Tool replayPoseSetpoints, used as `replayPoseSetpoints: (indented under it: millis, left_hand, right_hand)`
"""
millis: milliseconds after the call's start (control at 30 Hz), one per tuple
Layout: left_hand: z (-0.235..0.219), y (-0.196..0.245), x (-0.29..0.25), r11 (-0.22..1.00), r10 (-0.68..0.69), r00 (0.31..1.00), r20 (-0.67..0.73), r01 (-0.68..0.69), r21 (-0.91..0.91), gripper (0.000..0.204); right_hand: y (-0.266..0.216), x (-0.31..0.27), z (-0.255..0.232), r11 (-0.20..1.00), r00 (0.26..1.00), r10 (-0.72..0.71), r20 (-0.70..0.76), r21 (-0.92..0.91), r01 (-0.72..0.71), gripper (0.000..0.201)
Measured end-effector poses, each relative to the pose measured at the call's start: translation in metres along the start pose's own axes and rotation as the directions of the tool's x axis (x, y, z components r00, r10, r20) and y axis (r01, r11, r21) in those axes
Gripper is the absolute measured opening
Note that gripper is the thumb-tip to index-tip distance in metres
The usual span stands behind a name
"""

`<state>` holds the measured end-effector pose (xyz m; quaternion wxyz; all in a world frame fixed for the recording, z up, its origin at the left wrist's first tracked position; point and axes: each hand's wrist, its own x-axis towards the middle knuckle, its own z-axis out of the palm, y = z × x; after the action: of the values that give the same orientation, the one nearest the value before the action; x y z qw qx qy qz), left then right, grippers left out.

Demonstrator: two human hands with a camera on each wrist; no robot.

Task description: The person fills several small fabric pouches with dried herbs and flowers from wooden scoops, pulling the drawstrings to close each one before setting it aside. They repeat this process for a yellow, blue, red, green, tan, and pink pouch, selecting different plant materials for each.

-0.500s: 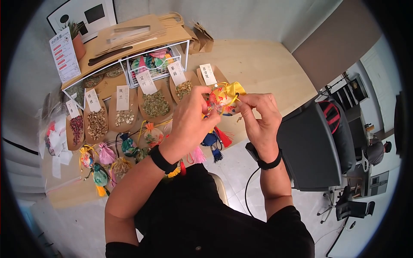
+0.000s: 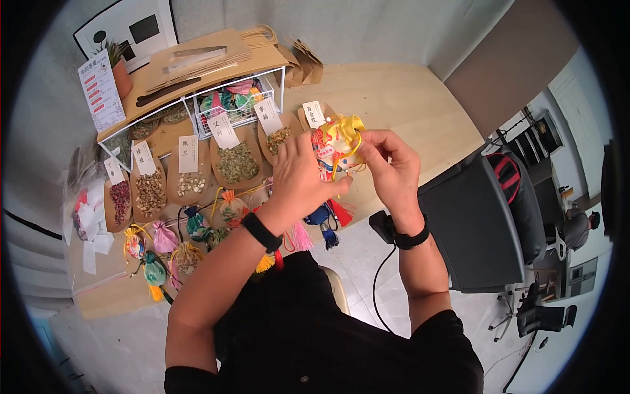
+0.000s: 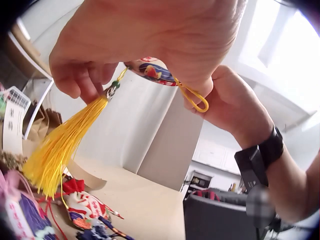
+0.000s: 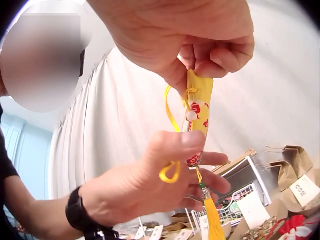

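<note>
A yellow drawstring pouch [image 2: 336, 146] with red patterns is held up above the table. My right hand [image 2: 392, 167] pinches its gathered yellow top; the right wrist view shows the right hand [image 4: 192, 45] above the pouch [image 4: 199, 112]. My left hand [image 2: 300, 172] is at the pouch's lower part, and in the right wrist view the left hand [image 4: 145, 180] has its thumb on one side and fingers spread on the other. A yellow tassel [image 3: 67, 142] hangs below the left hand [image 3: 150, 35], and a yellow cord loop [image 3: 194, 97] dangles beside it.
Paper trays of dried herbs [image 2: 237, 163] with labels line the table [image 2: 387, 92]. Several small pouches [image 2: 164, 236] lie along its front edge. Behind stands a wooden shelf [image 2: 190, 56] with a wire basket [image 2: 230, 111]; a black chair [image 2: 469, 226] is at right.
The left hand's fingers have straightened and opened out around the pouch's lower part. The pouch's patterned face shows more, while the right hand stays at its top.
</note>
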<state>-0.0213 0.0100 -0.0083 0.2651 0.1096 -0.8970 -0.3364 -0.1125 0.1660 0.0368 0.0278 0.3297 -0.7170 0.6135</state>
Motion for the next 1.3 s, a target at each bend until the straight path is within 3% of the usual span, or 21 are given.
replayPoseSetpoints:
  millis: [67, 100, 133, 167, 267, 300, 400, 533, 633, 733, 833, 933, 1033, 1100, 1233, 1300]
  left_hand:
    - [0.005, -0.015, 0.012, 0.998, 0.000, 0.996, 0.091, 0.005, -0.057, 0.083]
    - [0.009, -0.020, 0.015, 0.933, -0.010, 0.990, 0.139, 0.060, -0.355, 0.067]
    - [0.012, -0.021, 0.018, 0.779, -0.005, 0.982, 0.188, 0.122, -0.615, 0.052]
    - [0.014, -0.023, 0.020, 0.550, 0.015, 0.972, 0.236, 0.189, -0.814, 0.037]
    - [-0.001, -0.037, 0.027, 0.631, -0.030, 0.882, 0.471, 0.382, -0.675, 0.018]
    - [0.005, -0.039, 0.026, 0.665, -0.085, 0.906, 0.414, 0.361, -0.654, 0.027]
    - [0.005, -0.063, 0.043, 0.784, -0.145, 0.845, 0.515, 0.416, -0.461, 0.027]
    - [0.018, -0.084, 0.069, 0.866, -0.187, 0.830, 0.525, 0.392, -0.311, 0.032]
    - [0.029, -0.090, 0.083, 0.862, -0.252, 0.818, 0.517, 0.433, -0.263, 0.034]
    - [0.049, -0.108, 0.096, 0.914, -0.278, 0.832, 0.480, 0.383, -0.134, 0.047]
    - [0.063, -0.120, 0.111, 0.844, -0.371, 0.760, 0.534, 0.516, -0.148, 0.054]
    - [0.065, -0.120, 0.116, 0.828, -0.355, 0.760, 0.544, 0.526, -0.195, 0.054]
    - [0.071, -0.130, 0.128, 0.831, -0.252, 0.776, 0.579, 0.480, -0.282, 0.039]
    - [0.072, -0.131, 0.131, 0.918, -0.158, 0.819, 0.551, 0.327, -0.223, 0.041]
    - [0.062, -0.117, 0.141, 0.998, -0.010, 0.821, 0.570, 0.044, -0.046, 0.044]
    - [0.064, -0.109, 0.146, 0.993, -0.056, 0.817, 0.574, 0.107, -0.056, 0.042]
  right_hand:
    - [-0.005, 0.008, 0.001, 0.993, 0.997, 0.052, 0.054, 0.103, -0.057, 0.014]
    - [-0.004, 0.012, 0.001, 0.990, 0.997, 0.052, 0.063, 0.129, -0.060, 0.014]
    - [-0.003, 0.016, 0.002, 0.986, 0.996, 0.052, 0.072, 0.155, -0.062, 0.015]
    - [-0.001, 0.019, 0.001, 0.981, 0.995, 0.053, 0.081, 0.181, -0.067, 0.015]
    - [0.008, 0.034, 0.001, 0.980, 0.985, 0.110, 0.130, 0.152, -0.130, 0.015]
    - [0.014, 0.039, 0.002, 0.978, 0.983, 0.126, 0.135, 0.148, -0.145, 0.014]
    - [0.036, 0.055, 0.005, 0.969, 0.972, 0.178, 0.152, 0.145, -0.200, 0.014]
    - [0.081, 0.079, 0.008, 0.940, 0.934, 0.301, 0.190, 0.104, -0.324, 0.015]
    - [0.122, 0.094, 0.014, 0.909, 0.895, 0.383, 0.227, 0.078, -0.409, 0.014]
    - [0.142, 0.102, 0.016, 0.875, 0.855, 0.454, 0.251, 0.053, -0.480, 0.014]
    - [0.154, 0.108, 0.020, 0.838, 0.815, 0.523, 0.250, 0.020, -0.545, 0.014]
    - [0.168, 0.113, 0.023, 0.812, 0.786, 0.568, 0.244, -0.007, -0.584, 0.014]
    - [0.182, 0.115, 0.026, 0.777, 0.749, 0.612, 0.255, -0.017, -0.629, 0.014]
    - [0.186, 0.116, 0.026, 0.760, 0.727, 0.634, 0.264, -0.038, -0.649, 0.015]
    - [0.184, 0.116, 0.029, 0.745, 0.704, 0.656, 0.271, -0.082, -0.662, 0.015]
    - [0.189, 0.116, 0.029, 0.741, 0.702, 0.662, 0.262, -0.089, -0.666, 0.014]
